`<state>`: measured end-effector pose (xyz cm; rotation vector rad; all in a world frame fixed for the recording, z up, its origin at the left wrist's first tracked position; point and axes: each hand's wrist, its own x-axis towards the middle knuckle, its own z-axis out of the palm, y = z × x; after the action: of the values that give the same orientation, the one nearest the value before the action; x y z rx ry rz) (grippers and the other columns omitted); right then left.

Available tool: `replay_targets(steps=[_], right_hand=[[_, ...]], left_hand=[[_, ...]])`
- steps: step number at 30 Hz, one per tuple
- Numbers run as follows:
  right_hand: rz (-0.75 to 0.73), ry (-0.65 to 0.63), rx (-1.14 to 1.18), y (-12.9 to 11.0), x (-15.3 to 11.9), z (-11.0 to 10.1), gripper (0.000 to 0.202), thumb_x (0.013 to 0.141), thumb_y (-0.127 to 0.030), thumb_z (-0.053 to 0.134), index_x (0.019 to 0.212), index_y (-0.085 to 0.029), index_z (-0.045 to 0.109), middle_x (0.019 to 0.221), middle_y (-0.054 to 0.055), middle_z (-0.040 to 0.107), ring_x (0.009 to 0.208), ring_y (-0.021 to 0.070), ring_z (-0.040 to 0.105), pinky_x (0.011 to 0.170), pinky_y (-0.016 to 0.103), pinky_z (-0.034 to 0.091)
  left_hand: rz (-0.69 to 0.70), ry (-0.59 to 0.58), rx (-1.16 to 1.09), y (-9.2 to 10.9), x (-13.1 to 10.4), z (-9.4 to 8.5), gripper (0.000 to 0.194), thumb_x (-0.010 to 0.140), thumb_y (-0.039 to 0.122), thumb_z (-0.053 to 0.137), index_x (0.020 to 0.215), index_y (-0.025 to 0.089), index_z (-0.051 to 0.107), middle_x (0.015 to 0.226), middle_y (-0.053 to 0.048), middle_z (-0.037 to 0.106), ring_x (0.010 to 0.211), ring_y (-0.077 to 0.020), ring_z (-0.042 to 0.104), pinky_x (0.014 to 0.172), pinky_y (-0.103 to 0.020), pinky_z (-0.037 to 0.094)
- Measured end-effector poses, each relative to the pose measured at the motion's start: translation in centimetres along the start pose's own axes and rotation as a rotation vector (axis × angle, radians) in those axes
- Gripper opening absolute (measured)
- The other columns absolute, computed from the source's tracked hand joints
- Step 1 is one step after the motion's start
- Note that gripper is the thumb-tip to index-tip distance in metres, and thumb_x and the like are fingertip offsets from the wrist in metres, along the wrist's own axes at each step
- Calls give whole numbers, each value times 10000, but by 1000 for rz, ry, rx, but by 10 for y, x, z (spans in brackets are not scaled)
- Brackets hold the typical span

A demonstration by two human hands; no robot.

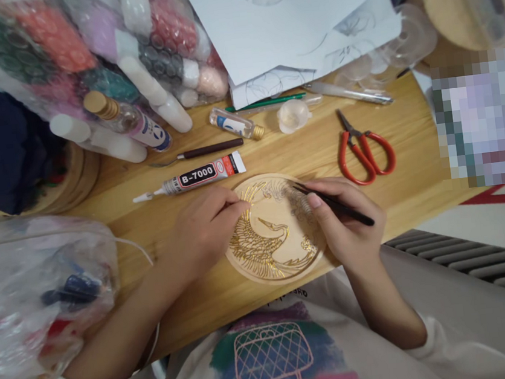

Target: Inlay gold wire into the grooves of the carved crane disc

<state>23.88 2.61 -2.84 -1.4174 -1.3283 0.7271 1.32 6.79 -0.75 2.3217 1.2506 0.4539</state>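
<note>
A round wooden plaque lies near the table's front edge, with a crane outlined in gold wire and a pencil-like drawing at its upper right. Over the plaque's left rim, my left hand is closed in a pinch; whatever its fingertips hold is too fine to make out. My right hand grips black tweezers, their tips over the plaque's upper right part. Just above the plaque lies a B-7000 glue tube, its white nozzle pointing left. Red-handled scissors rest to the right of it.
Behind the glue are a dark-handled tool, a small gold-capped bottle and a little clear cup. White papers cover the back. Bags of coloured bottles stand back left; a plastic bag lies at left.
</note>
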Motion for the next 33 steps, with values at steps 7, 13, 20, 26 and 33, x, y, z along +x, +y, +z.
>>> replay_targets(steps=[7,13,20,26,33], right_hand=[[-31,3,2,2,1,0,154,879,-202,693,1009,-262,748,962,23,763,922,180,705,822,351,586],[-48,3,-4,2,1,-1,173,875,-187,698,1018,-271,749,963,15,766,919,171,707,816,337,589],[-59,6,-19,3,1,0,169,877,-180,696,1014,-266,746,965,11,767,909,159,710,807,320,593],[-62,6,-6,2,1,0,196,873,-152,697,1022,-269,746,958,-5,759,918,131,700,817,277,580],[-44,1,3,2,1,0,188,873,-166,701,1022,-270,750,977,14,765,931,159,706,823,317,589]], left_hand=[[-40,-28,11,5,-1,-1,323,1009,334,364,947,189,646,900,-32,689,839,-176,651,741,-319,502],[18,-18,71,3,-5,1,305,1006,255,380,986,188,676,944,-46,688,852,-176,637,734,-312,504],[111,16,166,1,-7,2,306,1012,208,390,1042,182,694,983,-50,687,853,-169,630,714,-289,503],[119,24,167,1,-8,3,294,1010,199,404,1054,188,694,993,-41,686,861,-164,632,710,-282,502],[66,0,137,2,-8,3,307,1016,224,386,1035,193,691,981,-43,689,864,-168,641,727,-289,510]])
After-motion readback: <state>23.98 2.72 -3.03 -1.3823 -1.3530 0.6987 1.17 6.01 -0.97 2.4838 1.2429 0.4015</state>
